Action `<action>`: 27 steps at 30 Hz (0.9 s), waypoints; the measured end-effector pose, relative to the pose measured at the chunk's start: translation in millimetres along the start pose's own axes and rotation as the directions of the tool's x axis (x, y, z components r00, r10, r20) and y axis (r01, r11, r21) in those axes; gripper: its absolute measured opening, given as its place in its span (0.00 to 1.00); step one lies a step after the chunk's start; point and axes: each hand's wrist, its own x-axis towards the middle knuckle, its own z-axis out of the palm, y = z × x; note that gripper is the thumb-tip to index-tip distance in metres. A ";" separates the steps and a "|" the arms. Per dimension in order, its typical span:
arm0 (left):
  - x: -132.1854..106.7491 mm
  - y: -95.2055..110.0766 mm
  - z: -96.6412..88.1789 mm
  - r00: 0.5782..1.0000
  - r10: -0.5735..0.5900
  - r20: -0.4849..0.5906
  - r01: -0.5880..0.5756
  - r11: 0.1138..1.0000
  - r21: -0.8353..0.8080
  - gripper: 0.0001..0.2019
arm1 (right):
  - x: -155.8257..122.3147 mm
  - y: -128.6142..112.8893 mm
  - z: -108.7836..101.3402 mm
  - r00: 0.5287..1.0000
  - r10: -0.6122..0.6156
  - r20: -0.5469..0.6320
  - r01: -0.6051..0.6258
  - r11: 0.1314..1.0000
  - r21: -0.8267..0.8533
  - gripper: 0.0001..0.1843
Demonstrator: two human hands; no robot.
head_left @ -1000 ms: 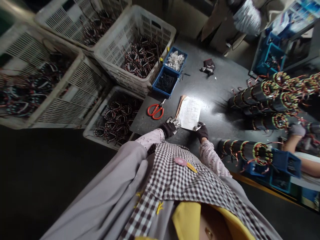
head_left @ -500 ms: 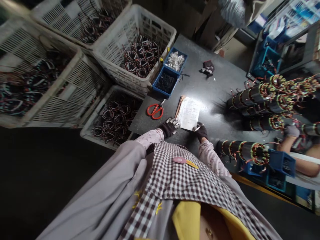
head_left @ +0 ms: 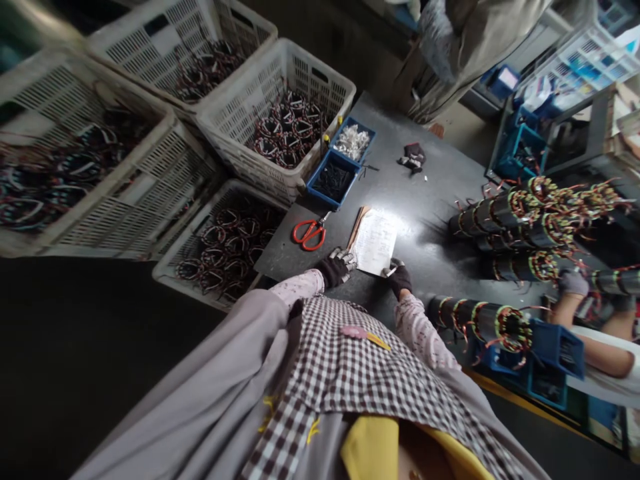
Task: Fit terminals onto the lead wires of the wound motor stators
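A notebook [head_left: 376,241] with handwriting on its white page lies on the dark grey table, its brown cover showing along the left side. My left hand [head_left: 339,267], in a dark glove with pale fingertips, rests by the notebook's lower left edge with fingers stretched out. At the lower right corner is my right hand [head_left: 399,276], gloved alike, its thumb and fingers closed on the page corner. Left of the notebook, near my left hand, lie red-handled scissors [head_left: 310,233]. A loose dark glove [head_left: 413,157] sits farther back on the table.
Blue bins hold white pieces [head_left: 353,141] and dark pieces [head_left: 331,179]. Plastic crates [head_left: 235,143] with wired rings stand at the left. Wire-wound cylinders [head_left: 505,223] crowd the table's right side, where another person's gloved hand [head_left: 573,283] works. Blue boxes [head_left: 556,347] sit below.
The camera view has tilted a little, so the table and crates appear slightly lower. Both my hands stay at the notebook's lower edge, and the notebook has not visibly shifted on the table.
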 end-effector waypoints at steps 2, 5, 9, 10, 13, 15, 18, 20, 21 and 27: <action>0.0 -0.6 1.6 1.000 -0.002 0.005 0.002 1.000 0.002 0.26 | 1.3 -0.7 -0.4 1.000 -0.002 0.013 0.002 1.000 0.001 0.30; -0.5 -0.6 1.8 1.000 -0.004 0.004 0.004 1.000 0.008 0.26 | 3.5 -0.7 -0.5 1.000 -0.002 0.020 0.002 1.000 0.001 0.32; -0.5 0.2 -2.0 1.000 -0.008 0.008 0.008 1.000 -0.003 0.26 | 5.3 0.9 0.1 1.000 0.001 0.015 0.000 1.000 -0.017 0.34; -0.2 0.3 -2.7 1.000 -0.011 0.010 0.011 1.000 -0.011 0.26 | 5.5 1.3 0.1 1.000 -0.002 0.015 0.002 1.000 -0.023 0.34; 1.0 -0.4 -2.2 1.000 -0.019 0.004 0.019 0.999 -0.036 0.27 | 6.0 2.1 -0.9 1.000 -0.014 0.023 0.015 0.999 -0.037 0.33; 2.0 -1.3 -0.2 1.000 -0.016 -0.010 0.015 0.999 -0.047 0.26 | 6.1 1.3 -2.1 0.999 -0.018 0.027 0.019 0.999 -0.042 0.32; 3.1 -2.0 1.1 1.000 -0.006 -0.014 0.005 0.998 -0.070 0.25 | 5.6 -1.5 -4.0 0.999 -0.012 0.033 0.014 0.999 -0.041 0.32; 2.9 -1.4 -0.4 1.000 -0.008 -0.013 0.007 0.996 -0.085 0.25 | 4.7 -3.8 -5.0 0.999 -0.008 0.042 0.010 0.999 -0.038 0.32; 2.6 -0.8 -1.8 1.000 -0.009 -0.014 0.008 0.996 -0.090 0.25 | 4.2 -4.8 -5.5 0.999 -0.006 0.047 0.008 0.999 -0.038 0.32; 0.1 1.6 -8.4 1.000 -0.002 -0.012 0.000 0.991 -0.133 0.25 | 2.3 -8.8 -7.3 0.998 0.008 0.058 -0.005 0.999 -0.047 0.33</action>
